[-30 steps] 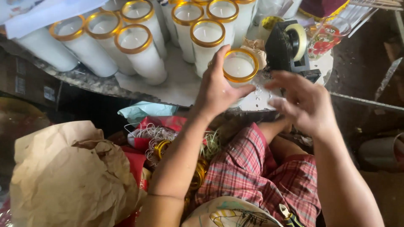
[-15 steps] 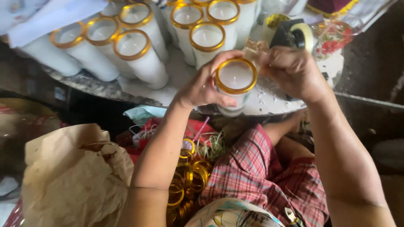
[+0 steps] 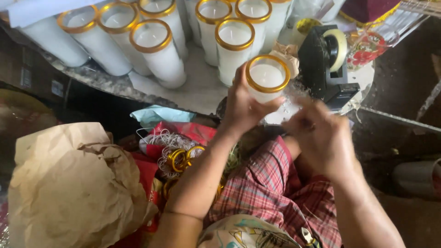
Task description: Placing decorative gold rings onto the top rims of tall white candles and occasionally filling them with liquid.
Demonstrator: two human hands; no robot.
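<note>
head view: the left hand wraps its grip around a white candle glass with a gold rim, fingers pressed on its side, holding it above the near edge of the surface. the right hand hangs just right of the glass and below it, blurred, so i cannot tell its grip. a black tape dispenser stands beside the glass toward the right edge, and more gold-rimmed candles stand behind.

A single head-worn camera looked steeply down from just above the seated person, close to the hands. It faced forward over the plaid-covered lap toward the surface, whose edge crossed the upper frame.
</note>
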